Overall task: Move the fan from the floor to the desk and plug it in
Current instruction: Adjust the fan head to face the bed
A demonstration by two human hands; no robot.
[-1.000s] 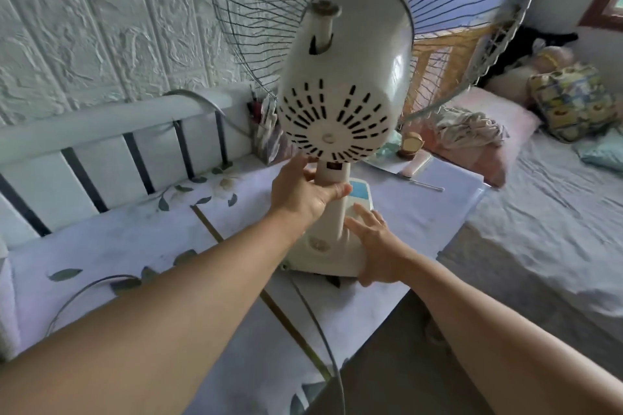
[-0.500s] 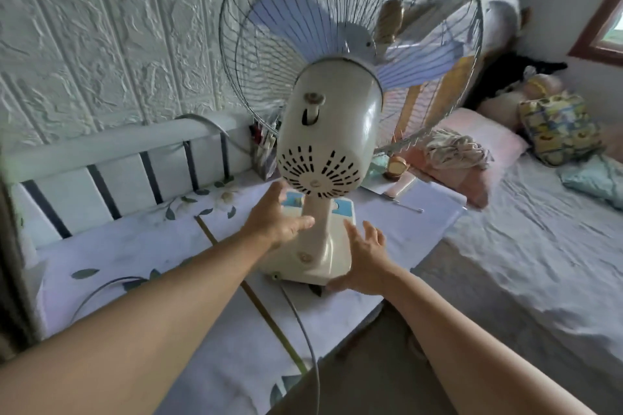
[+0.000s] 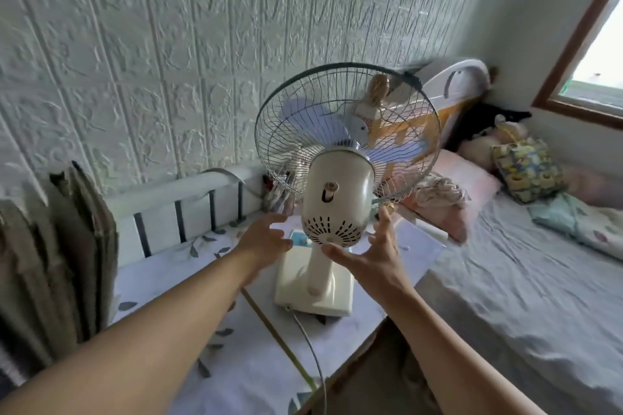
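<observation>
The cream fan (image 3: 337, 199) stands upright on the desk (image 3: 188, 323), which is covered by a white cloth with a leaf print. Its square base (image 3: 313, 293) rests near the desk's right edge. The wire cage with pale blue blades faces away from me. My left hand (image 3: 266, 244) hovers open just left of the fan's stem, fingers spread. My right hand (image 3: 374, 253) hovers open just right of the motor housing, not gripping it. The fan's grey cord (image 3: 313, 350) runs from the base toward me and over the desk's front edge; its plug is out of view.
A white bed rail with dark bars (image 3: 175, 209) lines the desk's back against the textured wall. Brown folded boards (image 3: 60, 246) stand at the left. A bed (image 3: 522, 280) with pillows lies to the right. A window (image 3: 600, 54) is at the far right.
Both hands have let go of the fan's stem and base and pulled back with fingers spread. The camera has drawn away, so the fan looks smaller.
</observation>
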